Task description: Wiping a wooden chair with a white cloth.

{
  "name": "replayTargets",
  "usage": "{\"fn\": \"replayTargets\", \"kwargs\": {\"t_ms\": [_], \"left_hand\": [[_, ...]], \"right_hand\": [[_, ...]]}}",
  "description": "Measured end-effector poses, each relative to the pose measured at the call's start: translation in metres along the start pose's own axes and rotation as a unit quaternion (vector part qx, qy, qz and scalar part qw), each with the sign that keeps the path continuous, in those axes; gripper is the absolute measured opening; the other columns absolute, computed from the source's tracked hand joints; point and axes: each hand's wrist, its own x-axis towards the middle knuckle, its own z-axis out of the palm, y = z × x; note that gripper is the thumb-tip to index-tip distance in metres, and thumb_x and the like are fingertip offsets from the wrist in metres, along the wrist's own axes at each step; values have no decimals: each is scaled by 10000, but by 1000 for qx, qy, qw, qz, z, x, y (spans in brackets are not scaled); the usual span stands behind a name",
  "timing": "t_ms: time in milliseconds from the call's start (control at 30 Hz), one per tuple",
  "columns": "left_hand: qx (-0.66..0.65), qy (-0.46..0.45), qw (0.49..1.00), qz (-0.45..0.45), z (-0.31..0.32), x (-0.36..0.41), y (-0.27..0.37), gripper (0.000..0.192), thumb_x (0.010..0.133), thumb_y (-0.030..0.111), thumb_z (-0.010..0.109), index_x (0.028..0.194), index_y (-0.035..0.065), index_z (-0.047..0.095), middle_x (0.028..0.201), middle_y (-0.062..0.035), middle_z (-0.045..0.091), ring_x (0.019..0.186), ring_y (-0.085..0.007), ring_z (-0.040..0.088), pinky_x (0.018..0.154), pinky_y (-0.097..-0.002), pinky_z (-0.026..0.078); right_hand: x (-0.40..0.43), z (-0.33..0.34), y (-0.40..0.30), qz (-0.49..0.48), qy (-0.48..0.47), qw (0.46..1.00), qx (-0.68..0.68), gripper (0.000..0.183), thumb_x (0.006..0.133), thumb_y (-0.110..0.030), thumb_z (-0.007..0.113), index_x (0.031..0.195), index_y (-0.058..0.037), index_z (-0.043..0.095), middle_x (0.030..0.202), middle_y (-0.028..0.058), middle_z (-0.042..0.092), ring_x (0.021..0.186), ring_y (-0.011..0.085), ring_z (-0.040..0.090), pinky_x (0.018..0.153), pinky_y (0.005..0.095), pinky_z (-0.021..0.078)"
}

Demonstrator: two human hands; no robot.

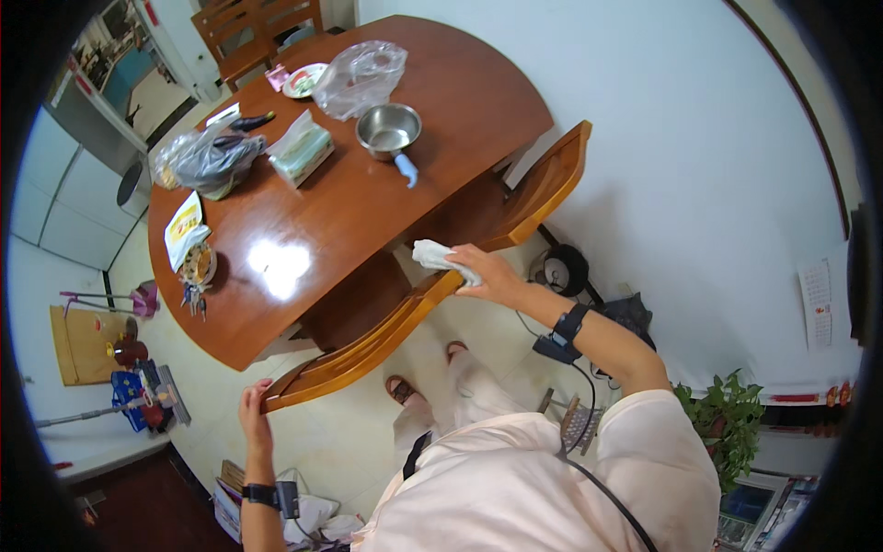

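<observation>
A wooden dining chair [359, 352] stands in front of me with its curved backrest towards me and its seat partly under the table. My left hand [256, 406] grips the left end of the top rail. At the rail's right end, my right hand [488, 276] holds a white cloth [438, 255] and presses it against the wood. Part of the cloth lies hidden under my fingers. Beyond the backrest is the brown wooden dining table [359, 214].
A second chair [545, 186] stands at the right. The table holds a steel saucepan [388, 129], a tissue pack [301, 153], plastic bags [217, 159], a plate [304, 81] and a bowl [199, 264]. A black fan-like object [562, 269] and a potted plant [721, 424] are at right.
</observation>
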Motion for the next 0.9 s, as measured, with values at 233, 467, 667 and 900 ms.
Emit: {"fn": "replayTargets", "kwargs": {"t_ms": [233, 467, 667, 900], "left_hand": [[71, 53, 995, 36, 113, 43, 136, 220, 931, 199, 462, 1019, 24, 563, 1088, -93, 588, 1076, -164, 509, 970, -302, 352], [5, -169, 985, -17, 420, 68, 138, 183, 899, 101, 510, 1056, 15, 550, 1086, -80, 584, 1038, -155, 521, 918, -275, 398], [-160, -39, 910, -380, 509, 111, 38, 532, 881, 391, 553, 1225, 18, 393, 1297, -118, 410, 1122, -237, 471, 947, -429, 380], [-211, -128, 838, -487, 512, 142, -33, 851, 799, 545, 583, 1331, -40, 270, 1265, -235, 436, 1110, -384, 503, 939, -534, 408]], "right_hand": [[-112, -95, 63, 165, 77, 981, 64, 482, 749, -178, 696, 1185, -94, 510, 1119, 114, 578, 1048, 227, 556, 879, 311, 436], [-157, -235, 281, 277, 231, 931, 49, 456, 835, -293, 625, 1206, -66, 490, 1092, 134, 594, 1015, 199, 559, 869, 308, 438], [-61, -297, 401, 299, 163, 929, 146, 500, 894, -428, 500, 1188, -24, 491, 1119, 122, 574, 1047, 178, 525, 881, 291, 406], [4, -315, 403, 323, -45, 887, 326, 704, 848, -562, 501, 1293, -23, 422, 1238, 107, 481, 1155, 190, 439, 987, 286, 324]]}}
